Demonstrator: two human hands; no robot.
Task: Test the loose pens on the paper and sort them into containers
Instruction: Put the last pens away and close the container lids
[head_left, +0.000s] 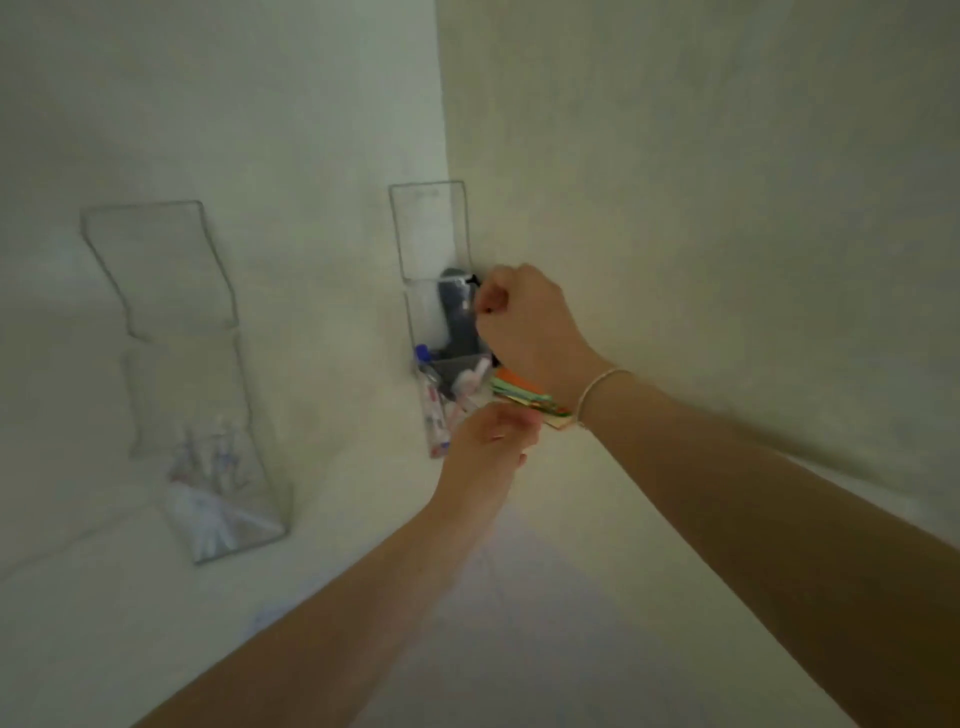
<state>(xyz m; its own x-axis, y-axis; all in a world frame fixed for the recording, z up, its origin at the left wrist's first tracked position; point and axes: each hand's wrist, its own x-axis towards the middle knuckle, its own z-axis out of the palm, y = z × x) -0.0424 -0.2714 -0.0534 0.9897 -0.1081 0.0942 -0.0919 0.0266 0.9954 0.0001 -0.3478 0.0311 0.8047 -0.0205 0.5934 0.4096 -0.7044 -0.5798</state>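
Sorting, we pinch a dark pen (474, 291) in our curled right hand (524, 317) over the clear container (431, 234) at twelve o'clock, left hand (488, 441) loosely curled; next likely releasing it.

Tall clear plastic container (435, 291) in far corner of pale desk (597, 597), against wall corner. Dark blurred object (456, 312) inside its upper part; pens (435, 410) in lower front section. Second clear plastic container (202, 395) well apart to left, against left wall, pens (208, 457) inside low down. Stack of coloured paper notes (519, 395) just right of corner container. Right hand (524, 317) at corner container's right edge, above notes. Left hand (491, 441) just before container, near notes.
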